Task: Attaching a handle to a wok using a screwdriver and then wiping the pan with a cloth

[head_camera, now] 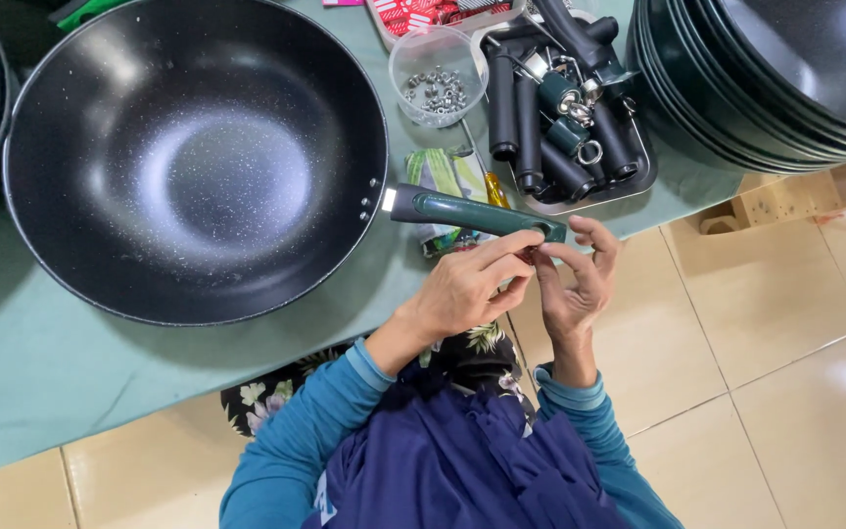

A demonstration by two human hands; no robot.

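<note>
Head view: we judge the handle-fitting step is at its far end. Our left hand [462, 289] and right hand [580, 284] meet fingertip to fingertip, pinched narrow just below the tip of the green handle [477, 214]; whatever small part they hold is hidden. The wok [193, 157] lies on the bench [41, 362], up and left of both hands. Next move likely calls for fine fingertip alignment at the handle's end hole.

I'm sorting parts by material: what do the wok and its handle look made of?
Wok: likely metal with a dark speckled non-stick coating; it shows a glossy sheen and rivets by the handle. Handle: probably matte dark-green plastic with a metal collar.
</note>
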